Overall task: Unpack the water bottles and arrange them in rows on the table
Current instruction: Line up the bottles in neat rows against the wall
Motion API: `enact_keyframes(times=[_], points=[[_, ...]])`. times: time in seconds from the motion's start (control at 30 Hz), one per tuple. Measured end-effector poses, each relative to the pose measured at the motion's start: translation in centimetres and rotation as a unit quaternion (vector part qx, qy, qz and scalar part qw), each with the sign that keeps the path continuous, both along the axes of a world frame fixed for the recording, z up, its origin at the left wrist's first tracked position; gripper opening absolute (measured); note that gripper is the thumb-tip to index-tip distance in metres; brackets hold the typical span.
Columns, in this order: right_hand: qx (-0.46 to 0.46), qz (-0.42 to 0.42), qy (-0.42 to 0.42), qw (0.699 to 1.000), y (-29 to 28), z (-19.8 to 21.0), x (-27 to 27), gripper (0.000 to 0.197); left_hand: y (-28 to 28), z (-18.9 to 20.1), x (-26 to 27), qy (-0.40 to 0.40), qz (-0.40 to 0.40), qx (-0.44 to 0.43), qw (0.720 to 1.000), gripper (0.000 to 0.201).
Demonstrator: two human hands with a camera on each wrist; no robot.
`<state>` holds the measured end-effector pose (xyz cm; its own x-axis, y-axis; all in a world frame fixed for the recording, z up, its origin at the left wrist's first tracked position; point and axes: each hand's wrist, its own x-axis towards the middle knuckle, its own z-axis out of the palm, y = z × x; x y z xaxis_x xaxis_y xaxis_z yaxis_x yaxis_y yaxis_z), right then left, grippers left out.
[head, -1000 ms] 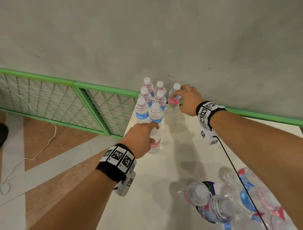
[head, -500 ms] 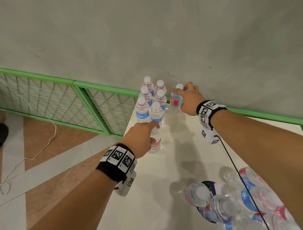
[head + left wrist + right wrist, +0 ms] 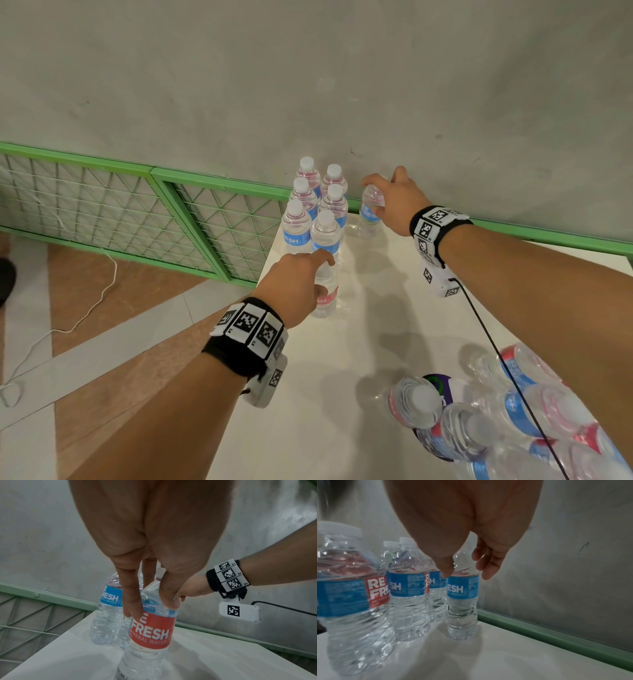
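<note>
Bottles [image 3: 507,421] still in their torn wrap lie in a heap at the near right corner of the white table [image 3: 376,342]; further in, the left hand [image 3: 294,287] comes down over a red-labelled bottle [image 3: 150,631] standing upright on the tabletop, fingers and thumb curled round its shoulder just above the label; it sits right in front of the standing block [image 3: 317,209], six bottles in two columns running back to the wall [image 3: 342,85]; to do this well, I'd say, slide it in until it just touches the bottle ahead, square with that column, and let go only once the base sits flat, since a nudge could topple its neighbours; at the far end the right hand [image 3: 394,202] hovers over a blue-labelled bottle [image 3: 463,597] starting a third column by the green rail [image 3: 556,632]; thumb resting on its shoulder, the other fingers spread loosely behind it, not clearly wrapped round; that one wants closing up beside the back pair.
</note>
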<state>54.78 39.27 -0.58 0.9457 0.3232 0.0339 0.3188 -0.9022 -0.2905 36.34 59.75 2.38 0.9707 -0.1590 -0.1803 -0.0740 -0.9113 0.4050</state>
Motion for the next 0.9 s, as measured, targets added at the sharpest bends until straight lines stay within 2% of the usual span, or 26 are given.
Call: enact_keyframes(times=[0.13, 0.4, 0.6, 0.9], points=[[0.047, 0.004, -0.003, 0.999, -0.2, 0.2, 0.2, 0.067, 0.1, 0.0, 0.0, -0.003, -0.001, 0.002, 1.0, 0.044], [0.098, 0.015, -0.028, 0.995, 0.4, -0.3, 0.1, 0.056, 0.0, -0.1, 0.1, -0.006, -0.001, 0.003, 1.0, 0.044], [0.108, 0.037, 0.002, 0.993, 0.7, -0.4, 0.1, 0.068, 0.0, -0.1, 0.1, -0.008, 0.002, -0.003, 1.0, 0.044], [0.102, 0.054, 0.002, 0.993, 0.5, -0.8, 0.2, 0.075, 0.0, -0.3, 0.1, -0.014, 0.0, -0.001, 1.0, 0.044]])
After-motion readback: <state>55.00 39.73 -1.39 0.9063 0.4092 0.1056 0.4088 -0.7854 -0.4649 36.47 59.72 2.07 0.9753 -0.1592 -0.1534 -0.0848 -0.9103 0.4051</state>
